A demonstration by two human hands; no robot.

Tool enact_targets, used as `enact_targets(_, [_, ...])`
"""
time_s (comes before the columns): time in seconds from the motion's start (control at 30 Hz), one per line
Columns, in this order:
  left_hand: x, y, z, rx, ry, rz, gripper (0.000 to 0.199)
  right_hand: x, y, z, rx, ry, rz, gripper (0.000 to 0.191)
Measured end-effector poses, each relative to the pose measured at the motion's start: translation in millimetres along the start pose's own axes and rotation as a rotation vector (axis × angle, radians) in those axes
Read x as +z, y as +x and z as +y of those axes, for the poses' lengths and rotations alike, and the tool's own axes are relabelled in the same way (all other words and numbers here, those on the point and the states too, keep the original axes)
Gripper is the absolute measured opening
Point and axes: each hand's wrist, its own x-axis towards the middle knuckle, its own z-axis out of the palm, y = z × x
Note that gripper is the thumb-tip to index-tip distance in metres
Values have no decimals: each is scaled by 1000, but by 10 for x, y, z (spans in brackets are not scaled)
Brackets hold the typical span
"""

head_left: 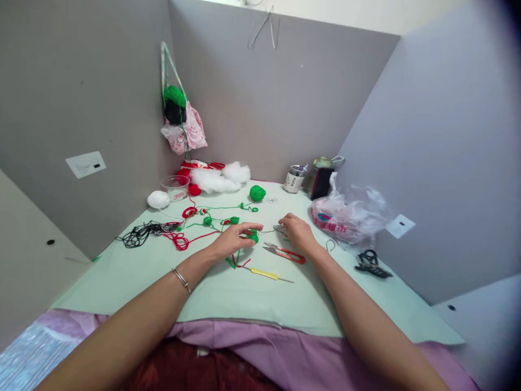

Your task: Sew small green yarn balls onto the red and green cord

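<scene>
My left hand [235, 239] is closed around a small green crocheted piece [254, 237], with thumb and fingers at its sides. A thin dark strand [267, 232] runs from this piece toward my right hand [299, 233]. The right fingers are bent together in a pinch by the strand; what lies between the tips is too small to make out. Just below that hand rest thread snips [285, 253] with orange handles. A yellow-handled crochet hook [264, 273] lies nearer to me, beside red and green yarn ends [236, 262].
Black yarn [146, 234], red yarn [179, 240] and small green balls [207, 221] lie at left. Behind are a green yarn ball [257, 193], white stuffing [220, 178] and a clear tub [176, 187]. A plastic bag [350, 214] and black hair claw [372, 264] are at right.
</scene>
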Motion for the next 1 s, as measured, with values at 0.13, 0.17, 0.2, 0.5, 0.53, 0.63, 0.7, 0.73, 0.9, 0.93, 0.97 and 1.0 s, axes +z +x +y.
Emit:
enact_targets(0.13, [11, -1, 16, -3, 18, 10, 54, -54, 15, -86, -66, -115, -71, 23])
enact_targets(0.17, [11, 0, 12, 0, 22, 16, 53, -62, 20, -108, -69, -112, -75, 22])
enact_targets(0.2, [11, 2, 5, 5, 24, 24, 53, -65, 24, -127, -69, -109, -73, 22])
enact_targets(0.5, [-63, 79, -94, -14, -119, 271, 37, -88, 40, -8, 47, 391, 103, 29])
enact_targets(0.53, [-83, 90, -97, -4, -149, 314, 37, -106, 39, 6, 56, 623, 124, 30])
enact_targets(0.63, [-143, 112, -89, 22, -219, 402, 37, -179, 25, 6, 90, 1255, 107, 25])
enact_targets(0.7, [-172, 116, -76, 25, -246, 422, 38, -227, 10, -14, 120, 1491, 68, 24])
enact_targets(0.73, [-181, 116, -69, 24, -253, 424, 37, -247, 4, -23, 125, 1573, 55, 26])
enact_targets(0.9, [-198, 114, -57, 13, -271, 421, 35, -279, 9, -33, 138, 1700, 138, 32])
enact_targets(0.93, [-200, 116, -60, 15, -264, 421, 35, -278, 15, -26, 156, 1693, 178, 31])
enact_targets(0.97, [-201, 117, -65, 18, -255, 418, 34, -278, 20, -16, 173, 1687, 220, 30])
enact_targets(1.0, [-201, 120, -74, 23, -244, 411, 33, -281, 25, -5, 187, 1687, 263, 30])
